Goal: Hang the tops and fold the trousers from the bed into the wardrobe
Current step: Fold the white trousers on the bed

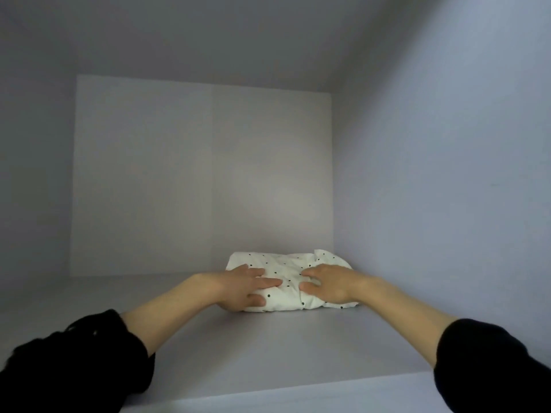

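A folded white garment with small black dots [286, 272] lies on the wardrobe shelf [268, 347], near the back right corner. My left hand [247, 287] rests on its left end, fingers stretched over the top and thumb at the front edge. My right hand [328, 283] lies on its right part with the fingers bent down into the fabric. Both forearms reach in from black sleeves at the bottom corners.
The shelf compartment is a pale box: a back panel [202, 180], a right side wall [432, 189] close to the garment, a left wall and a top panel. The shelf's front edge [298, 391] runs across the bottom of the view.
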{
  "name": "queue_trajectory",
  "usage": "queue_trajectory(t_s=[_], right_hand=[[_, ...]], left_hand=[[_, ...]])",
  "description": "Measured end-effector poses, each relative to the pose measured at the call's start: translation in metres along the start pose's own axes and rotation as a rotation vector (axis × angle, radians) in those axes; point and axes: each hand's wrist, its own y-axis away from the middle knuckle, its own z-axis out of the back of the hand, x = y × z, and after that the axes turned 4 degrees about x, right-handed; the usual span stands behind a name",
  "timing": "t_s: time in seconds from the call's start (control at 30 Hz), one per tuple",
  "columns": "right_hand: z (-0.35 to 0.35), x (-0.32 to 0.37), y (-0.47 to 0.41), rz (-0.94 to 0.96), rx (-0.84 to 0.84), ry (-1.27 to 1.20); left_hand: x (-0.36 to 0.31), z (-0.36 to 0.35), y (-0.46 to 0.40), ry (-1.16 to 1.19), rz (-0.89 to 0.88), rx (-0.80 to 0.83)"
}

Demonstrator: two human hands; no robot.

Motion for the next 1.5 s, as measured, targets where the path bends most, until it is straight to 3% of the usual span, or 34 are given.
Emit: queue_trajectory(t_s=[0.1, 0.37, 0.5, 0.73, 0.87, 1.03, 1.13, 1.3, 1.37, 1.5], right_hand=[[-0.011, -0.019, -0.028, -0.095, 0.059, 0.054], [-0.006, -0.06, -0.081, -0.186, -0.059, 0.192], [-0.016, -0.063, -0.087, -0.148, 0.05, 0.086], [-0.016, -0.059, -0.085, -0.158, 0.004, 0.021], [-0.004, -0.028, -0.058, -0.08, -0.094, 0.012], [0.009, 0.037, -0.009, 0.087, -0.242, -0.054], [0.009, 0.087, 0.024, 0.186, -0.324, -0.145], [-0.016, 0.192, 0.104, 0.387, -0.452, -0.385], [-0.039, 0.263, 0.164, 0.536, -0.364, -0.495], [-0.07, 0.322, 0.219, 0.66, -0.306, -0.689]], left_hand=[[-0.001, -0.001, -0.036, 0.023, 0.034, -0.004], [0.002, -0.007, -0.124, -0.016, 0.141, -0.068], [0.008, -0.007, -0.129, 0.062, 0.149, -0.056], [0.0, 0.007, -0.091, 0.046, 0.162, -0.096], [-0.006, 0.008, -0.039, 0.224, 0.174, -0.166], [0.001, 0.012, 0.053, 0.196, 0.26, -0.306], [0.003, 0.004, 0.124, 0.255, 0.3, -0.475], [-0.014, -0.049, 0.274, 0.469, 0.519, -0.794], [-0.029, -0.087, 0.366, 0.573, 0.656, -0.857], [-0.053, -0.122, 0.442, 0.671, 0.731, -0.92]])
